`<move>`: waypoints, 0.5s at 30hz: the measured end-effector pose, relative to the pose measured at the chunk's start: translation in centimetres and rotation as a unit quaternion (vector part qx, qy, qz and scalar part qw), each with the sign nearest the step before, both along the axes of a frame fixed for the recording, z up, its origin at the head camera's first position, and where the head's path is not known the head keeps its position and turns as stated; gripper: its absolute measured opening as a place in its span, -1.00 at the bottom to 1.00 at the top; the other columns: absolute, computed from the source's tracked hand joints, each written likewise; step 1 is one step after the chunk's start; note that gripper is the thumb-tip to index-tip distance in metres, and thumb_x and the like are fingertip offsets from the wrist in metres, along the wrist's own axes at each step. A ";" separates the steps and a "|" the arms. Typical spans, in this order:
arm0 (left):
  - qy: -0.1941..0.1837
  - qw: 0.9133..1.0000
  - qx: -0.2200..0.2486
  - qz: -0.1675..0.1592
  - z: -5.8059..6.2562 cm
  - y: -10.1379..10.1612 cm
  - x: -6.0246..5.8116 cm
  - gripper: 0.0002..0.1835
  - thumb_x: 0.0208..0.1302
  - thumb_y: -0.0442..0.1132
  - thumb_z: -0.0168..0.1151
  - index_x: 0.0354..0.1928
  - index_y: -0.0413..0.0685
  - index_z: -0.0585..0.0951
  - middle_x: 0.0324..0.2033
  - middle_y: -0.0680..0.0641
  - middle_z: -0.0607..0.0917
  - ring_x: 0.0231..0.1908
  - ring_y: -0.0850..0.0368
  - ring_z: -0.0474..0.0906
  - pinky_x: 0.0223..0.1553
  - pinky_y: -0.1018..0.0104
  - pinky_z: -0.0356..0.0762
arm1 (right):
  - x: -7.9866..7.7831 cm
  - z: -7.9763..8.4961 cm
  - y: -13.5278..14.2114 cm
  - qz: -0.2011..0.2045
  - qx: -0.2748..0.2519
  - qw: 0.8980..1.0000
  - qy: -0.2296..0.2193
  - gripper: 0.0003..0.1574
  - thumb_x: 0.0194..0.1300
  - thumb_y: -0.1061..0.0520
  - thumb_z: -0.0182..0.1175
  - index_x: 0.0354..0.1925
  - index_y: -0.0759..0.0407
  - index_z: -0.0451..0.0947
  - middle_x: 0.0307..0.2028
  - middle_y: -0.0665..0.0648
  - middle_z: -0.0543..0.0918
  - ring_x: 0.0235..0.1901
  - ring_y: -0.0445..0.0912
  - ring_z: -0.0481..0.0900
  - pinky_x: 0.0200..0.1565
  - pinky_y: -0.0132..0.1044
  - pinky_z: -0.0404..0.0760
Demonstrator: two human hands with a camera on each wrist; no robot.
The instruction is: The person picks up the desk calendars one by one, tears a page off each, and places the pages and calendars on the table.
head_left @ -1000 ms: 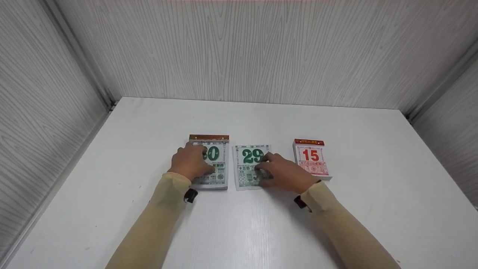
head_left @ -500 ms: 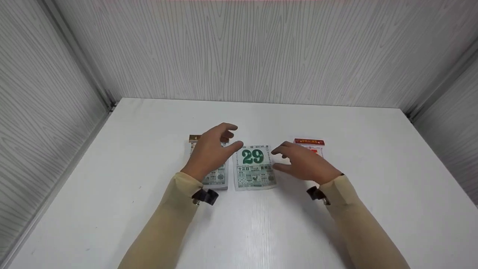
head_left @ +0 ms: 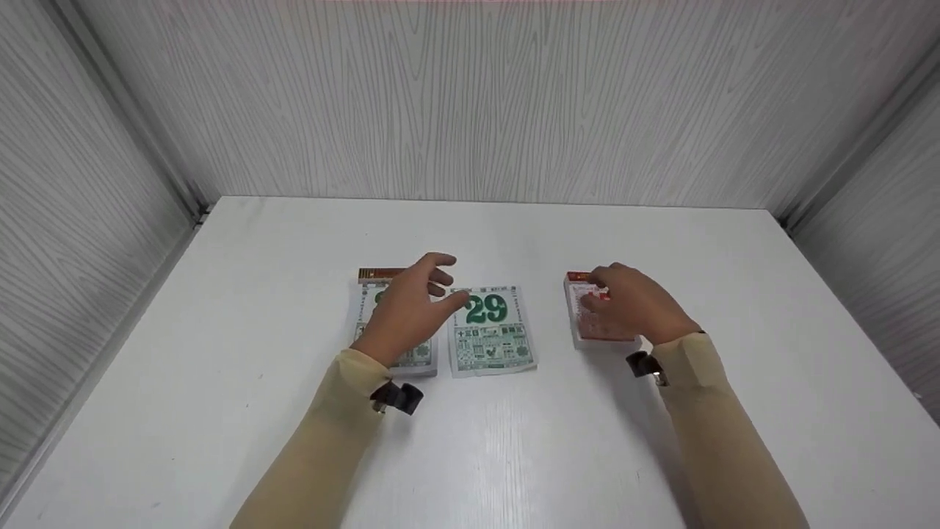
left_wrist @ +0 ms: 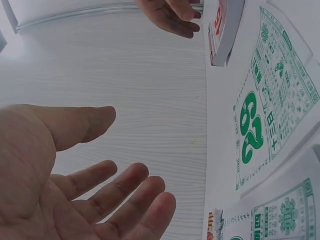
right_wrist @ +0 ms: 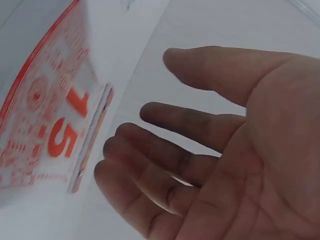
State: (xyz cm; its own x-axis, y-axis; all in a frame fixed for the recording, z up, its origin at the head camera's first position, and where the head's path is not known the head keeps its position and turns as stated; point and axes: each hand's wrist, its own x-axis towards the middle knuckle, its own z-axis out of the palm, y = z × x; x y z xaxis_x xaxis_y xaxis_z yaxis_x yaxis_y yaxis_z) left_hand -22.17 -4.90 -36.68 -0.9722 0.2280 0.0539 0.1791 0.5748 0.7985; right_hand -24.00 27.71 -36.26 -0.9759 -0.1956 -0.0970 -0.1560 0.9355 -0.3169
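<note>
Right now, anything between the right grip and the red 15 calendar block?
Nothing visible. The right wrist view shows no object between the right grip and the red 15 calendar block. The 29 sheet lies left of the block, out of the way.

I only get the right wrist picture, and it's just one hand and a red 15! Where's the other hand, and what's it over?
Observer: The head view shows the left hand hovering over a green-printed calendar pad.

Operator: Ooh! Is there any other big number lying around that I'm missing?

Observer: Yes, a paper sheet with a big green 29 lies between that pad and the red 15 pad.
</note>
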 end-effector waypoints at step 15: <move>-0.014 1.000 -0.011 -0.006 -0.3 0.9 -0.2 -0.45 0.43 0.00 0.30 0.38 0.05 0.50 0.17 -0.09 0.65 0.18 0.00 0.58 0.23 0.04 0.56 | -1.1 -1.9 2.7 -0.137 0.019 0.988 -0.073 0.10 0.41 -0.29 0.18 0.33 0.69 0.20 0.10 0.54 0.47 -0.06 0.23 0.47 0.07 0.19 0.59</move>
